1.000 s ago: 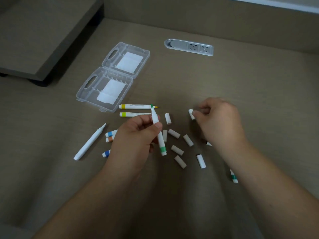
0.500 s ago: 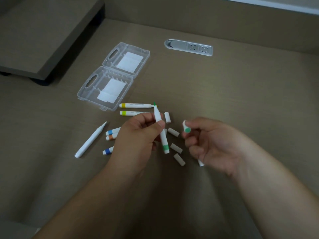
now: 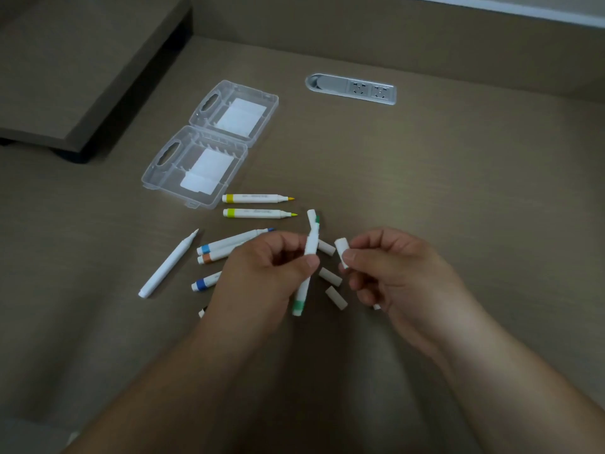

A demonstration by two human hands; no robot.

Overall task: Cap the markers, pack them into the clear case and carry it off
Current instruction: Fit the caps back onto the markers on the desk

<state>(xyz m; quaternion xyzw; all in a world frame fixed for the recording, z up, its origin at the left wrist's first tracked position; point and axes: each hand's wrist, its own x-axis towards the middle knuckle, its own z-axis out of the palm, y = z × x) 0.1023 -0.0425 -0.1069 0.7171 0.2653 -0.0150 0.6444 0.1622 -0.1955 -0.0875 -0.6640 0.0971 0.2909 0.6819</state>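
The left hand pinches the green-banded marker at mid-barrel, tip pointing to the far edge of the worktop. Just beside it, the right hand pinches a white cap between thumb and forefinger, apart from the tip. The clear case lies open toward the far left corner, with uncapped markers and loose caps between it and the hands.

Both forearms bare, no sleeves in view. Left hand & right hand: no rings, gloves, watch; nails short.
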